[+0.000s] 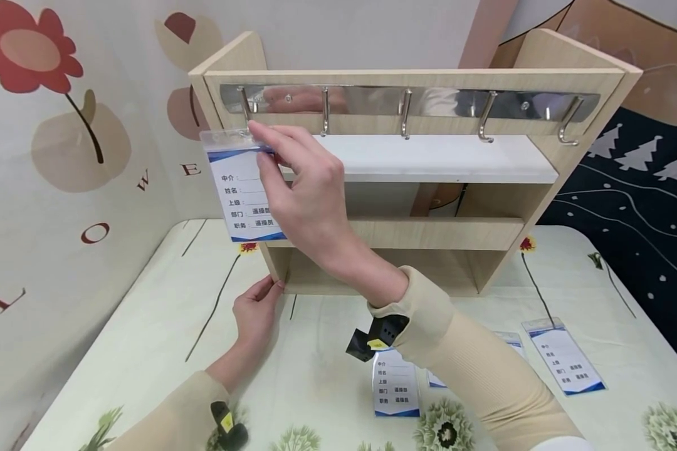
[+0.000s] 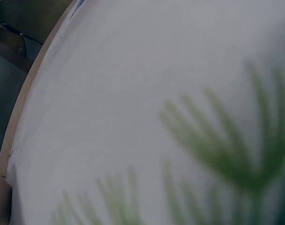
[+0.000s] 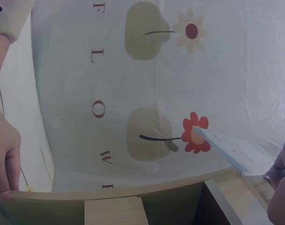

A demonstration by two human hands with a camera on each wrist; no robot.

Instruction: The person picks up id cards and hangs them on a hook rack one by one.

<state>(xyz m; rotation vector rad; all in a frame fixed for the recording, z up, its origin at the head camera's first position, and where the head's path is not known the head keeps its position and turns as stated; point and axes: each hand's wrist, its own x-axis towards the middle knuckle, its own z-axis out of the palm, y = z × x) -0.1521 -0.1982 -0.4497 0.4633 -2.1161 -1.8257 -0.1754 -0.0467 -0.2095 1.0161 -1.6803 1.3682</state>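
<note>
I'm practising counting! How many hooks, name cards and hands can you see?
Hooks: 5
Name cards: 5 (1 in the right hand, 4 on the table, two of those partly hidden by the sleeve)
Hands: 2 (that right hand and the left hand)
Total: 12

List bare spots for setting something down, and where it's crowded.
Free: tablecloth between the left hand and the leftmost lying badge; visible part of the white shelf, right of the right hand.
Crowded: front right, lying badges around the right sleeve in the head view; leftmost hook, where the right hand pinches a badge.
</note>
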